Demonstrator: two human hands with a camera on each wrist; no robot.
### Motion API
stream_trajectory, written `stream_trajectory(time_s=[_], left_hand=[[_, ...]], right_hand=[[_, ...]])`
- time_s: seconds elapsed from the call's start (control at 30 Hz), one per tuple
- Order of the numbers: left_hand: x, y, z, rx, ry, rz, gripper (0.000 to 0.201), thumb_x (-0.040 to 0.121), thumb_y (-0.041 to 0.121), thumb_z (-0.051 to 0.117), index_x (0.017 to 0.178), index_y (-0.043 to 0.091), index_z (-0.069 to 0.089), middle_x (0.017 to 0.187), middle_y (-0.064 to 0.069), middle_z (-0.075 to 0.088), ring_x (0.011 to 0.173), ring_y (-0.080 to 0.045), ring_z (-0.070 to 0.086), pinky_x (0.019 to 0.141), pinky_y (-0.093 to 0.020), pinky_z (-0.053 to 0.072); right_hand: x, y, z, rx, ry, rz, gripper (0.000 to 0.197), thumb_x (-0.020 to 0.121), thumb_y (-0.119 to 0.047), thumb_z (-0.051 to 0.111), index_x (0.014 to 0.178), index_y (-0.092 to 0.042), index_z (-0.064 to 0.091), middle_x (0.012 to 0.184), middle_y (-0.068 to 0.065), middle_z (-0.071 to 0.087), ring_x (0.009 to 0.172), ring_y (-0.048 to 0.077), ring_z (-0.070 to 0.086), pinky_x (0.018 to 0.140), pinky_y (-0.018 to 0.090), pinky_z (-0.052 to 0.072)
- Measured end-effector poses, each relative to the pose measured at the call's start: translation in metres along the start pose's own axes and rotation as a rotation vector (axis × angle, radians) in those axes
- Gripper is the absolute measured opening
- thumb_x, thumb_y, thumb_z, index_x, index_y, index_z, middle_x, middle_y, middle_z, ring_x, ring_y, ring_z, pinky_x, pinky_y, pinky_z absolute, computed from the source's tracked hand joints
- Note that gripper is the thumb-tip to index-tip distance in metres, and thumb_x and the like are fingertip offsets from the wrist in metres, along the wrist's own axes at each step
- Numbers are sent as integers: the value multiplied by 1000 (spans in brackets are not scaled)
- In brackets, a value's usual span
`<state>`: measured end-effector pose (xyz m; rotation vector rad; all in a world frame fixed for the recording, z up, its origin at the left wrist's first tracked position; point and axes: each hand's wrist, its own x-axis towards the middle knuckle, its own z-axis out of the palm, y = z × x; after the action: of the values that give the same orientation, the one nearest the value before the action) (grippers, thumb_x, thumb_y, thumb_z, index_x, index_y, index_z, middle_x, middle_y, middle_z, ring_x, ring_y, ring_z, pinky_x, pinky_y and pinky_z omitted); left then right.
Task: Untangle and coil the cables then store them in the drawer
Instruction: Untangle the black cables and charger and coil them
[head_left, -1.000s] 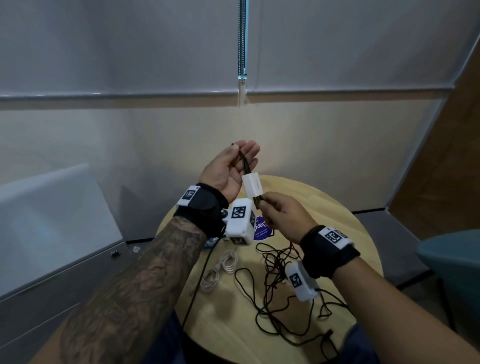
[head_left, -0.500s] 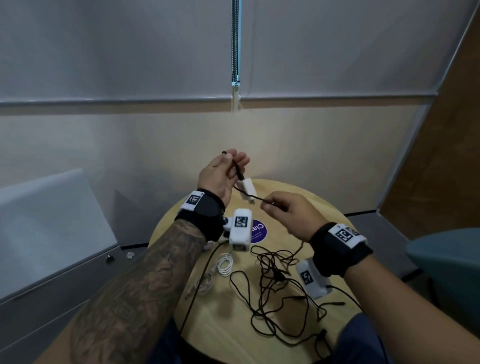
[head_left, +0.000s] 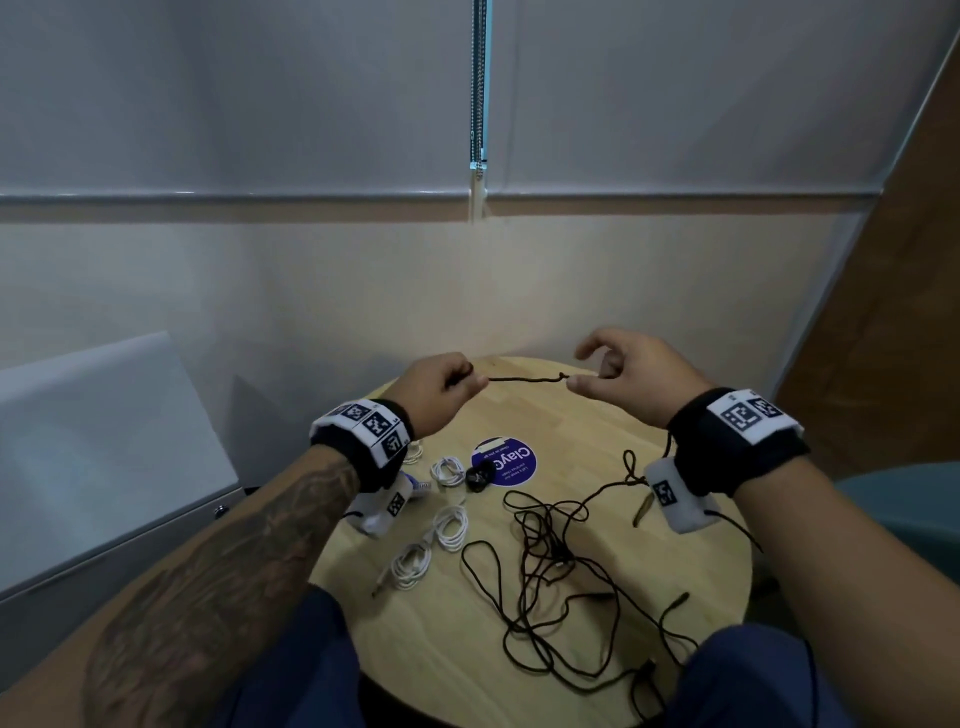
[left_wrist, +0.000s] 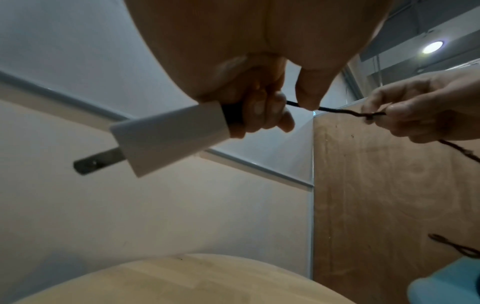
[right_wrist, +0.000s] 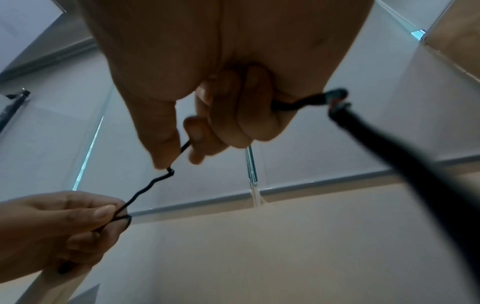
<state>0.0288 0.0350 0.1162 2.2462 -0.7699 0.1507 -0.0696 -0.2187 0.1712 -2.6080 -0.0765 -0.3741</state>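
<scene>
A thin black cable (head_left: 524, 379) runs taut between my two hands above the round wooden table (head_left: 691, 582). My left hand (head_left: 470, 380) grips one end; in the left wrist view its fingers (left_wrist: 262, 115) curl round the black plug of a white adapter (left_wrist: 168, 133). My right hand (head_left: 587, 376) pinches the cable at a small kink, thumb against forefinger (right_wrist: 166, 152). From that hand the cable drops to a loose black tangle (head_left: 561, 566) on the table. Three coiled white cables (head_left: 450, 527) lie at the left of the tabletop.
A purple round sticker (head_left: 504, 462) and a small black object (head_left: 477, 478) sit mid-table. A grey drawer cabinet (head_left: 130, 519) stands to the left, with a blue chair (head_left: 909, 514) to the right. A pale wall rises just behind the table.
My hands have moved apart and lower, drawing a length of black cable straight between them. The white adapter, earlier between the hands, is now tucked under my left hand.
</scene>
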Motion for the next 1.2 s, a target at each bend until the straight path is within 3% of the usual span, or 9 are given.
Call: stream_trajectory(time_s=[0.17,0.3,0.4,0.6,0.77,0.93,1.03,1.1,1.2], left_hand=[[-5,0,-4,-81,1,-31,37,97,42,50,79,13,63,63,1,47,57,-13,43,58,-28,37],[-9,5,2,-251,15,-40,36,98,36,50,69,17,61,62,4,54,58,-10,47,61,-28,40],[-14,16,5,-521,-35,-112,35,98,14,45,68,9,63,52,5,46,48,-9,42,52,-23,36],[-26,55,-4,-1252,-270,-221,27,87,7,31,79,5,56,54,2,34,49,-12,29,57,-29,34],[-4,79,-20,-1603,-87,-199,23,91,3,33,92,7,56,65,2,43,55,-10,42,63,-25,44],[28,73,-11,-1666,195,-226,23,99,0,35,96,6,57,73,-3,70,68,-13,70,74,-27,56],[38,57,-6,-1638,316,-249,22,100,-1,35,101,7,55,89,-7,70,75,-14,72,76,-26,55],[39,51,-2,-1629,369,-249,22,99,-3,36,97,7,56,93,-10,69,77,-16,73,77,-26,55],[39,43,2,-1569,440,-230,21,96,-7,41,95,4,58,90,-13,70,78,-20,72,76,-26,55]], right_hand=[[9,-7,-8,77,213,-84,24,91,-40,66,73,-24,62,62,-13,56,59,4,50,57,26,42],[18,-4,-11,24,335,-62,40,93,-50,53,70,-19,58,60,-4,55,61,20,54,61,37,49],[19,-3,-11,19,392,-40,53,94,-56,47,66,-11,55,57,5,54,59,28,53,58,42,49],[26,3,1,124,454,86,55,98,-52,50,64,-10,58,54,-3,52,57,24,51,59,36,45],[8,-7,56,-135,139,91,43,99,-54,44,70,-24,53,69,-2,59,70,25,55,62,32,44],[-10,-20,87,120,25,-24,30,102,-37,47,79,-25,61,64,-10,57,61,12,51,59,34,40],[-17,-18,91,237,-70,-56,20,100,-36,51,85,-34,65,69,-1,62,64,18,54,64,40,50],[-19,-19,85,285,-90,-63,17,98,-34,56,101,-30,72,77,2,68,68,18,59,66,37,53],[-18,-23,66,307,-33,-101,14,96,-28,62,101,-25,74,83,0,72,74,14,62,71,31,50]])
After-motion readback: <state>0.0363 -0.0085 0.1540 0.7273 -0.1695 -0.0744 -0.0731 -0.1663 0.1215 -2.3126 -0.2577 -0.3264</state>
